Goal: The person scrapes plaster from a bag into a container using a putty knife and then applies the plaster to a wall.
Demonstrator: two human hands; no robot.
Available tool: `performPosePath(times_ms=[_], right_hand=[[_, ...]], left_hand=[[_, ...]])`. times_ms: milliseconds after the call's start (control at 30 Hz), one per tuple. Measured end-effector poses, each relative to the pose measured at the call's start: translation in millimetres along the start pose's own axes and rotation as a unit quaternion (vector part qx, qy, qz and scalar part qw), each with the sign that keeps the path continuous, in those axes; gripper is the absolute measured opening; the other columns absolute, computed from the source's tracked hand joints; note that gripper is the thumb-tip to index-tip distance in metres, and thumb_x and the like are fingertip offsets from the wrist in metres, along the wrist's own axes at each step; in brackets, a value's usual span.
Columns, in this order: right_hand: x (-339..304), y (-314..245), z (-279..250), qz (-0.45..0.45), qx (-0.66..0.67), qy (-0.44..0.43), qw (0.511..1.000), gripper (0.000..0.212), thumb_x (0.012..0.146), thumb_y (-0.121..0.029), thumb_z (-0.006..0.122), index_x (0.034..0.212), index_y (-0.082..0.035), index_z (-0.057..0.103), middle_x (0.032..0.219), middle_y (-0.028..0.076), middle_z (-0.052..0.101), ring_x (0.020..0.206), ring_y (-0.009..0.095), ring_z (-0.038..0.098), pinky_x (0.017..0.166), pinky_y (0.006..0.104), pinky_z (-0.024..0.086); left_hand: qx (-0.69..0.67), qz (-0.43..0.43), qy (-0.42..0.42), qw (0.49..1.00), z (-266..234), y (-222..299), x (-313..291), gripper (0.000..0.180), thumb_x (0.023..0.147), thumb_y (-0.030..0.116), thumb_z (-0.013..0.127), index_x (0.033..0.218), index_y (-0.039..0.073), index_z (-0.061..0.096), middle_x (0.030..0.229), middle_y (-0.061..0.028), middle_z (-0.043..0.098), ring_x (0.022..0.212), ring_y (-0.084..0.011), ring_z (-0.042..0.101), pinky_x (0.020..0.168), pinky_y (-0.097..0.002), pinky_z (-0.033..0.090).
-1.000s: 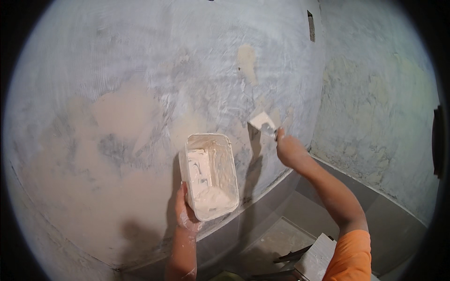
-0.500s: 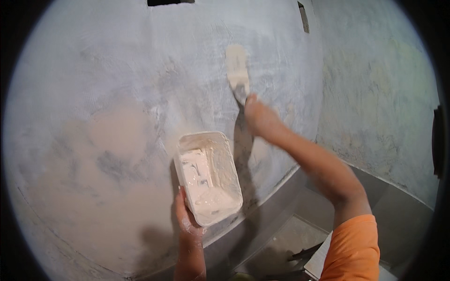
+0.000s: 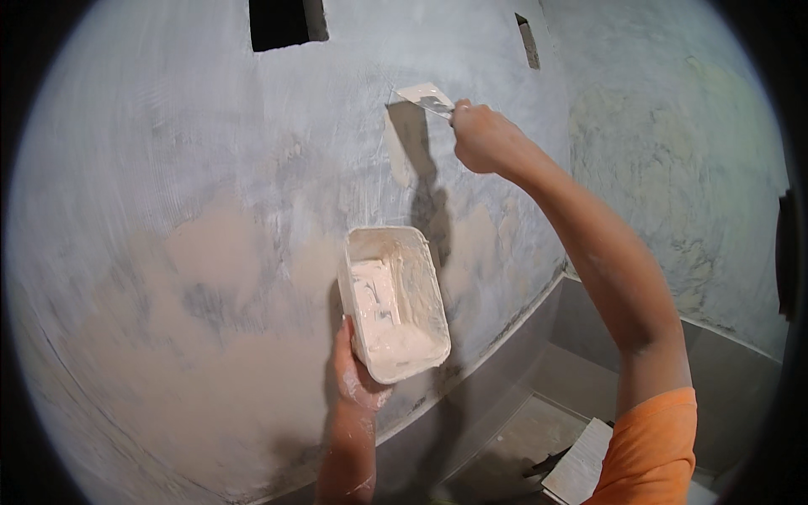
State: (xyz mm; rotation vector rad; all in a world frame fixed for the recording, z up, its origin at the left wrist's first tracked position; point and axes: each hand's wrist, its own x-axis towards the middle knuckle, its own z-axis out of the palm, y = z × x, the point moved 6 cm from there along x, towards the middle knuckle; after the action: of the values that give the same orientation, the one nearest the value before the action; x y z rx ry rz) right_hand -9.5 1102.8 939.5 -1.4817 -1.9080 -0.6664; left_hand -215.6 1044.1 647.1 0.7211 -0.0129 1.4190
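Note:
My left hand (image 3: 358, 374) grips a rectangular white plastic tub (image 3: 405, 370) from below and its left side, fingers partly hidden behind it. Cream-coloured putty (image 3: 379, 307) lies in the tub, thickest along its left side and bottom end. Higher up, my right hand (image 3: 488, 139) is closed round the handle of a putty knife (image 3: 427, 97). Putty coats the blade, whose far edge is at the grey wall (image 3: 337, 151). Below the blade, a fresh cream streak (image 3: 396, 151) shows on the wall, partly under the knife's shadow.
Drier beige patches (image 3: 215, 248) cover the lower left wall. A dark rectangular opening (image 3: 279, 23) is at the top, with a narrow slot (image 3: 528, 44) farther right. A second wall (image 3: 673, 168) meets this one at a corner. A white board (image 3: 581, 463) lies low by my right sleeve.
My right hand has moved up with the putty knife, and its blade now tilts leftward. A putty streak is left on the wall. The view has shifted upward; the tub sits slightly higher and farther right.

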Motion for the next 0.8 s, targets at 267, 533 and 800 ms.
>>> performPosePath(times_ms=[267,533,800], right_hand=[[-55,13,106,0.028,0.037,-0.107,0.993,0.034,0.087,0.000,0.058,0.118,0.012,0.052,0.105,0.030,0.069,0.102,0.046,0.068,0.084,0.0499,0.057],[-65,38,27,0.006,0.003,-0.088,0.996,0.026,0.086,0.004,0.048,0.110,0.010,0.053,0.096,0.032,0.068,0.098,0.048,0.067,0.083,0.0518,0.054],[-16,-7,36,-0.065,0.013,0.043,0.997,0.026,0.085,0.002,0.050,0.109,0.012,0.050,0.095,0.035,0.067,0.092,0.050,0.068,0.078,0.0543,0.054]], left_hand=[[0.089,0.044,0.057,0.993,-9,10,-4,0.059,0.104,0.047,0.043,0.149,0.010,0.046,0.145,-0.0112,0.055,0.129,-0.0331,0.056,0.108,-0.0515,0.047],[0.020,0.034,-0.003,0.999,1,5,1,0.060,0.105,0.046,0.044,0.150,0.006,0.045,0.145,-0.0139,0.055,0.128,-0.0337,0.057,0.107,-0.0513,0.048],[0.042,0.054,0.096,0.993,-18,8,-3,0.055,0.103,0.044,0.045,0.147,0.010,0.050,0.141,-0.0110,0.059,0.125,-0.0325,0.060,0.105,-0.0515,0.049]])
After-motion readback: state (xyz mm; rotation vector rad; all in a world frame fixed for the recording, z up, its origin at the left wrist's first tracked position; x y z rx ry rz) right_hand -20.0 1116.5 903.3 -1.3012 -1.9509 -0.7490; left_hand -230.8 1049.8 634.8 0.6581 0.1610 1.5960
